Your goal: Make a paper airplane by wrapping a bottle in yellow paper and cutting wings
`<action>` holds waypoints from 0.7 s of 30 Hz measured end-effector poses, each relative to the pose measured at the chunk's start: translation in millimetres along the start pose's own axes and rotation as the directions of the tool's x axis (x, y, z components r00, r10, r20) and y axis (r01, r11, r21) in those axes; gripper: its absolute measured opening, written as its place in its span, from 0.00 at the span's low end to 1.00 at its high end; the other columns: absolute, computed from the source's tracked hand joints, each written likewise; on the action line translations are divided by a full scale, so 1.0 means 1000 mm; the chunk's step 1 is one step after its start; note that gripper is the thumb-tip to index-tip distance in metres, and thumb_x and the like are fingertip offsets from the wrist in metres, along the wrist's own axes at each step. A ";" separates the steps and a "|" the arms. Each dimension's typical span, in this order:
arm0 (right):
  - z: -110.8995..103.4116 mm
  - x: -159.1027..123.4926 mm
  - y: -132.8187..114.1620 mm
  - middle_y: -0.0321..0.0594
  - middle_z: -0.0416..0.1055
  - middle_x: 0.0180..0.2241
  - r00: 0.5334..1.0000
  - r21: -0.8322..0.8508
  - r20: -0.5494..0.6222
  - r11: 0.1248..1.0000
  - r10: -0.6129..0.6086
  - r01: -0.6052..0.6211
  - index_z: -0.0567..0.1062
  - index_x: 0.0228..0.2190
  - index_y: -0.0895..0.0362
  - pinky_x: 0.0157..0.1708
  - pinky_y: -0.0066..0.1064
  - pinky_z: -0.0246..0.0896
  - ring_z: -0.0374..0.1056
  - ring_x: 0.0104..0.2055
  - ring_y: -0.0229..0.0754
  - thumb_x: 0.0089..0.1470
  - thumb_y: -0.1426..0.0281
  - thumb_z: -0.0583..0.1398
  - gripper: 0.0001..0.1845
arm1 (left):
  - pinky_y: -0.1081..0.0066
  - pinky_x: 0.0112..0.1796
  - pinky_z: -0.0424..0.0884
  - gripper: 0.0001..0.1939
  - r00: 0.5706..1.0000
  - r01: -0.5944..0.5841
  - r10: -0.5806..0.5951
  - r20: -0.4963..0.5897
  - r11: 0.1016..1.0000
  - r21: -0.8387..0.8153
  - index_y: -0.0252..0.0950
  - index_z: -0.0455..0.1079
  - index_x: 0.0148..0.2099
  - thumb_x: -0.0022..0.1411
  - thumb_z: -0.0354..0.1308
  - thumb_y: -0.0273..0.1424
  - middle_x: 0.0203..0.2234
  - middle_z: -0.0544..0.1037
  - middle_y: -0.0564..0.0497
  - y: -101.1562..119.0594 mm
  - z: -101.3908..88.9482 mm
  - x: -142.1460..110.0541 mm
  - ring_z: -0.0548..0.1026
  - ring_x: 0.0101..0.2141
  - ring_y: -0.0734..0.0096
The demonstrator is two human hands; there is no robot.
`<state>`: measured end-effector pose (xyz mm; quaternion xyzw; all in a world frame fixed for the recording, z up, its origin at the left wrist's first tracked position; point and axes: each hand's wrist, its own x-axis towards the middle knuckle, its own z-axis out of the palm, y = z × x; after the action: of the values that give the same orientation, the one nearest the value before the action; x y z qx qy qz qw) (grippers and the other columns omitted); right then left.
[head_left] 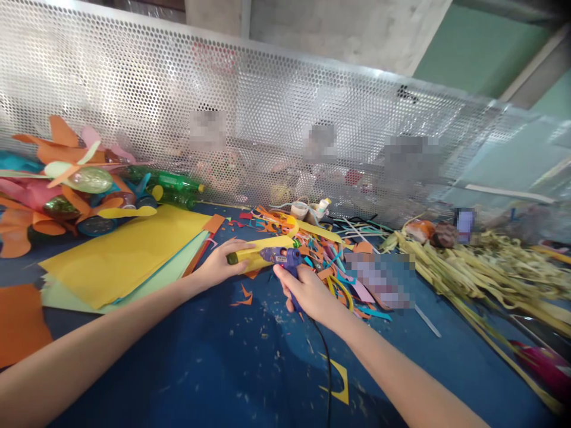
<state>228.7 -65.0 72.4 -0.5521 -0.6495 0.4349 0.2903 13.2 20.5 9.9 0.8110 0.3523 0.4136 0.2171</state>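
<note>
My right hand (307,291) is closed round the handle of a purple-blue hot glue gun (288,258). Its nozzle points left, toward a green plastic bottle (232,258) that my left hand (222,261) grips from the left side. A yellow sheet (270,242) covers much of the bottle, and a green end shows behind the gun. Whether the nozzle touches the yellow sheet I cannot tell. From the gun's handle a black cord (329,368) runs down toward the front of the blue table (200,368).
Stacked yellow and pale green sheets (125,249) lie left, below bottles with coloured petals (84,178). Coloured scraps (330,255) spread right of the gun. Dried husk strips (482,267) cover the far right. Behind a perforated metal panel (267,101), people are dimly visible.
</note>
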 end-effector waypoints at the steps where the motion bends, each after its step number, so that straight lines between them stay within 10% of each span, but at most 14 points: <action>1: -0.005 -0.001 -0.002 0.28 0.58 0.17 1.000 -0.016 -0.016 1.000 0.004 -0.004 0.60 0.20 0.55 0.14 0.24 0.54 0.63 0.13 0.32 0.56 0.50 0.51 0.24 | 0.57 0.57 0.57 0.19 1.000 0.010 -0.010 0.000 1.000 -0.004 0.38 0.71 0.50 0.56 0.58 0.34 0.48 0.75 0.46 0.000 0.000 0.000 0.68 0.52 0.58; 6: -0.044 -0.005 -0.014 0.32 0.63 0.18 0.973 -0.291 -0.192 0.954 -0.129 0.069 0.64 0.24 0.55 0.18 0.28 0.58 0.66 0.15 0.37 0.57 0.50 0.49 0.23 | 0.58 0.56 0.58 0.19 0.998 0.056 -0.056 0.008 0.996 -0.068 0.38 0.71 0.50 0.56 0.57 0.32 0.48 0.75 0.47 0.000 -0.002 0.000 0.67 0.53 0.58; 11: -0.076 0.007 0.001 0.51 0.73 0.34 0.894 -0.748 -0.339 0.660 -0.292 -0.069 0.73 0.32 0.59 0.40 0.38 0.63 0.71 0.39 0.52 0.60 0.57 0.49 0.21 | 0.59 0.55 0.60 0.19 0.996 0.088 -0.088 0.014 0.993 -0.078 0.38 0.71 0.51 0.57 0.56 0.35 0.49 0.74 0.46 0.002 -0.004 0.000 0.68 0.52 0.58; 15: -0.064 0.026 0.036 0.59 0.70 0.43 0.943 -0.868 -0.300 0.452 -0.144 -0.207 0.71 0.43 0.66 0.45 0.36 0.61 0.68 0.48 0.54 0.61 0.61 0.50 0.21 | 0.60 0.55 0.60 0.19 0.995 0.102 -0.101 0.007 0.991 -0.090 0.39 0.71 0.51 0.58 0.56 0.36 0.51 0.73 0.47 0.000 -0.005 -0.001 0.68 0.52 0.58; 21: -0.048 0.031 0.059 0.63 0.67 0.46 0.961 -0.891 -0.253 0.415 -0.113 -0.185 0.71 0.43 0.67 0.47 0.42 0.61 0.66 0.50 0.60 0.54 0.56 0.57 0.26 | 0.59 0.56 0.58 0.21 0.991 0.128 -0.131 -0.013 0.983 -0.135 0.39 0.71 0.52 0.58 0.56 0.41 0.52 0.73 0.47 0.000 -0.005 -0.002 0.68 0.52 0.56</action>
<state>290.7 -22.6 38.7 -0.6891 -0.7218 -0.0599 0.0229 8.2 19.0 11.5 0.7654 0.3781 0.4302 0.2936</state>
